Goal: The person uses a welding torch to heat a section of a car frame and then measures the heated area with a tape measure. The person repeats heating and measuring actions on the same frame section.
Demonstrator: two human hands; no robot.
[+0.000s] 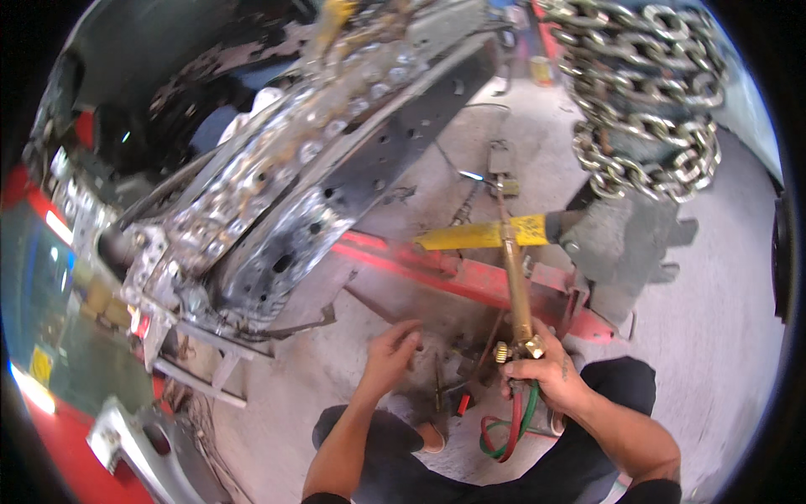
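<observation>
My right hand (pixel 550 374) is wrapped round the lower end of a brass gas torch (pixel 515 277), by its valve knobs. The torch points away from me, its thin tip reaching past a yellow bar. From its base a red hose (pixel 517 412) and a green hose (pixel 532 405) loop down between my knees. My left hand (pixel 392 359) hovers to the left of the torch, apart from it, with fingers curled together; whatever they may hold is hidden. Ahead on the left, a bare metal vehicle rail (pixel 369 172) with holes and scorched weld spots slants across.
A heavy chain (pixel 646 101) hangs coiled at the upper right above a grey steel bracket (pixel 625 244). A yellow bar (pixel 483 235) and a red steel beam (pixel 453 277) cross low ahead. A silver body panel (pixel 155 449) lies at lower left, near a red vehicle with glass.
</observation>
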